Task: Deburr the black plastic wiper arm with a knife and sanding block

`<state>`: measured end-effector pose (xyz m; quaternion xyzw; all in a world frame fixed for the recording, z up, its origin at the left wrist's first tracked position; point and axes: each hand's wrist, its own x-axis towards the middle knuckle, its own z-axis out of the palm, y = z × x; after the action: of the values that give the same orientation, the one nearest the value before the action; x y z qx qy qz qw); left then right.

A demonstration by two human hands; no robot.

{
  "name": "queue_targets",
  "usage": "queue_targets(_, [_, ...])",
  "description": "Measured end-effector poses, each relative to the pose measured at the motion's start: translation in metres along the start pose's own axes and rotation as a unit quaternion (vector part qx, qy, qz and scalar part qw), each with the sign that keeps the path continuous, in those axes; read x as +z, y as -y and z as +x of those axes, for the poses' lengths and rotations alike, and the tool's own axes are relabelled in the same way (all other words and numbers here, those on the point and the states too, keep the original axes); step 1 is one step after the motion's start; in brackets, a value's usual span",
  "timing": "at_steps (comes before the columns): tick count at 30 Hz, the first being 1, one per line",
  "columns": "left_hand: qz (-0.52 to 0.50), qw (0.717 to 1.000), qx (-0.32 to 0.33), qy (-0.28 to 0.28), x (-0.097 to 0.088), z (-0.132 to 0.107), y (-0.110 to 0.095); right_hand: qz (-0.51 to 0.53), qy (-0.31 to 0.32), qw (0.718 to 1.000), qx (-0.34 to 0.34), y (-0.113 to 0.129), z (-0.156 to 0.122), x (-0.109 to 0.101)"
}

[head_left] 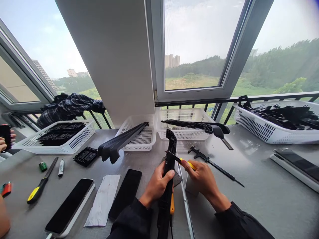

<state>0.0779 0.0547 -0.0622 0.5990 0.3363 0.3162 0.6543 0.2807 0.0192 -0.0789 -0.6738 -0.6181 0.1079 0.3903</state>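
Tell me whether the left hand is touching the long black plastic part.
Touching: the head view shows the left hand gripping the long black plastic part, its thumb lying across it.

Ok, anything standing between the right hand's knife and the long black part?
Nothing visible: the knife's blade already crosses the long black part, above the left hand's grip. Whether it touches, I can't tell.
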Motion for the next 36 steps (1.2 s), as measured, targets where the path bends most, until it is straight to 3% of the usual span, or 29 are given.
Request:
queue_targets(6, [0.023, 0.998, 0.055, -0.023, 0.002, -0.001, -0.005, -0.022, -0.046, 0.999, 0.004, -0.004, 0.003, -0.014])
queue_targets(10, [0.025, 0.998, 0.057, -0.02, 0.003, -0.001, -0.006, -0.02, -0.036, 0.998, -0.053, -0.001, 0.0, -0.013])
queue_targets(13, [0.016, 0.998, 0.047, -0.025, 0.001, 0.001, -0.005, -0.044, -0.039, 0.996, -0.069, 0.001, -0.001, -0.009])
queue_targets(18, [0.0, 0.997, 0.032, -0.072, -0.002, -0.001, -0.005, -0.023, -0.049, 0.998, -0.025, -0.003, 0.002, -0.012])
queue_targets(21, [-0.032, 0.999, 0.003, -0.038, -0.001, -0.003, -0.005, -0.024, -0.039, 0.999, -0.019, -0.005, 0.003, -0.012])
queue_targets(24, [-0.059, 0.998, 0.022, -0.016, 0.001, -0.003, -0.005, -0.032, -0.023, 0.999, -0.022, -0.006, 0.002, -0.008])
queue_targets(29, [-0.12, 0.992, 0.018, -0.041, 0.0, -0.001, -0.003, -0.035, -0.013, 0.998, -0.054, -0.007, 0.001, -0.007])
queue_targets(36, [-0.115, 0.991, -0.014, -0.062, -0.001, 0.0, -0.001, -0.055, -0.023, 0.997, -0.053, -0.011, 0.005, -0.012])
